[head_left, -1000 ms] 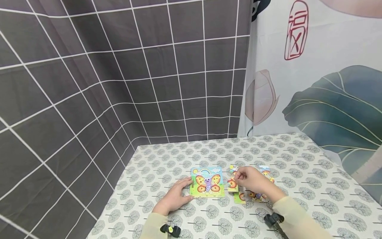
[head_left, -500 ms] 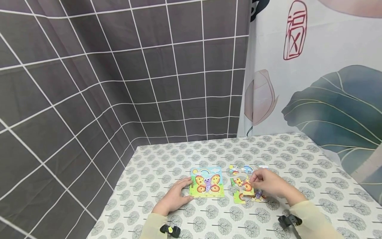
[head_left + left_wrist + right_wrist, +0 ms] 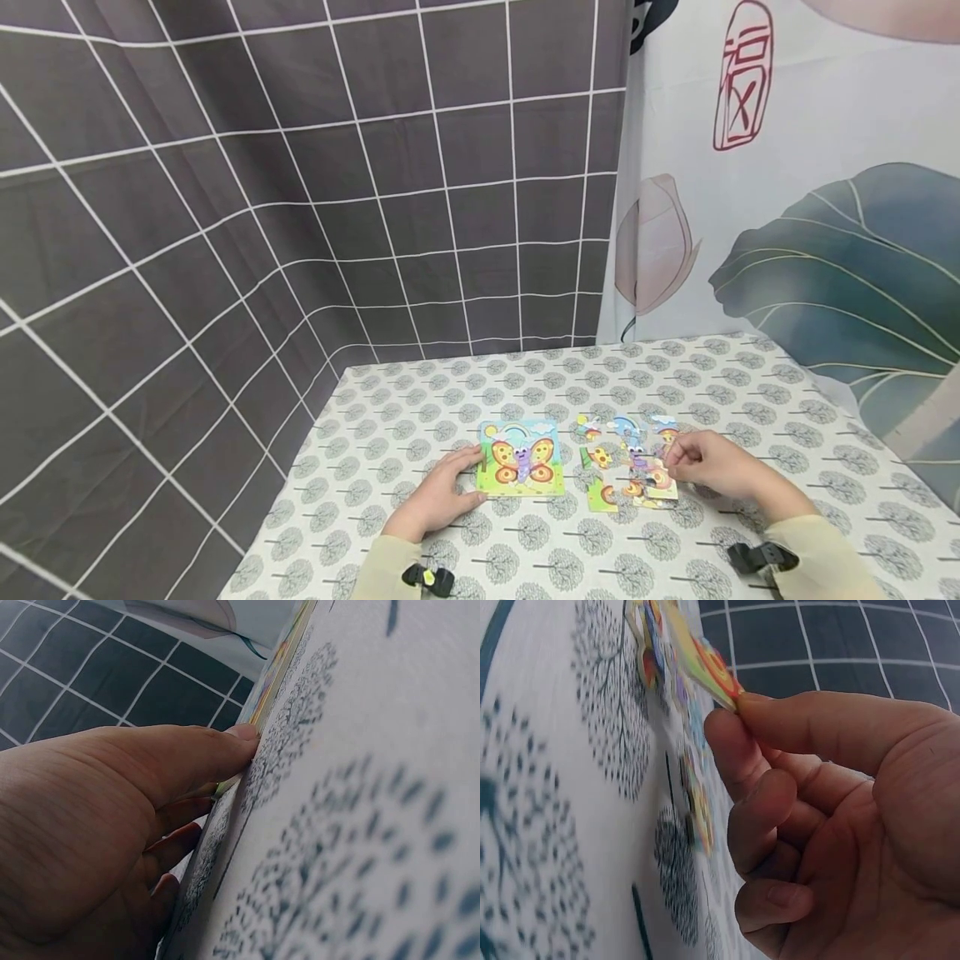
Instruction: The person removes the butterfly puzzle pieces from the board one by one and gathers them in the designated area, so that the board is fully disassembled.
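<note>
A square puzzle board with a butterfly picture lies flat on the table in the head view. My left hand rests at its left side, thumb at the near corner and fingers along the edge. The left wrist view shows the thumb against the board's edge. My right hand pinches a puzzle piece between thumb and index finger, raised and tilted in the right wrist view. It hovers over the lower right of several loose puzzle pieces, partly covering some of them.
Loose pieces lie in rough rows right of the board, among them a rainbow piece and one with a purple face. A tree-print cloth covers the table. Dark grid curtain and pale floral curtain hang behind.
My right hand has carried the puzzle piece from the left side of the loose pieces rightward to their lower right, uncovering others. My left hand and the board have stayed in place.
</note>
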Available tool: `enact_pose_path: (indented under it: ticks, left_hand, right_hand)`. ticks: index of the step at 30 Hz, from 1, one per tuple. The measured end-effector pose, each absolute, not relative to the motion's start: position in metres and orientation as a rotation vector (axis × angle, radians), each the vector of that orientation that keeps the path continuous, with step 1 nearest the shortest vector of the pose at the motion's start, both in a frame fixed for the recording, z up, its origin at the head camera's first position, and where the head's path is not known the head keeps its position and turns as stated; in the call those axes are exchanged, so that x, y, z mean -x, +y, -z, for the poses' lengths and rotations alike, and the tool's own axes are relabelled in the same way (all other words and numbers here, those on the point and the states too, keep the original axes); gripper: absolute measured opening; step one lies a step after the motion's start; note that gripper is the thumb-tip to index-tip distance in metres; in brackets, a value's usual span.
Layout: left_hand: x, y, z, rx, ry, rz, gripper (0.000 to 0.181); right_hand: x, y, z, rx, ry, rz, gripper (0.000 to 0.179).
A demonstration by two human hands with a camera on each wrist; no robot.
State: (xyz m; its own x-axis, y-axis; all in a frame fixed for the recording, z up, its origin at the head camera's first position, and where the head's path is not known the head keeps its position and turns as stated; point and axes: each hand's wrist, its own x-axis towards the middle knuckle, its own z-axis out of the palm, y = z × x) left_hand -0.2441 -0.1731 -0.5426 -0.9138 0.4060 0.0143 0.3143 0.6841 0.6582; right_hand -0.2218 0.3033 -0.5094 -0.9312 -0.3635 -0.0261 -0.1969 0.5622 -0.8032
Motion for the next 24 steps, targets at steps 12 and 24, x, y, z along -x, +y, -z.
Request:
enact_pose_path:
  ticks: [12, 24]
  left_hand:
    - [0.244, -0.173, 0.543, -0.591, 2.757, -1.05, 0.072]
    - [0.245, -0.174, 0.544, -0.602, 2.752, -1.062, 0.071]
  right_hand:
    - [0.22, 0.326, 0.516, 0.432, 2.556, 1.307, 0.012]
    - [0.218, 0.331, 0.514, 0.344, 2.587, 1.252, 0.005]
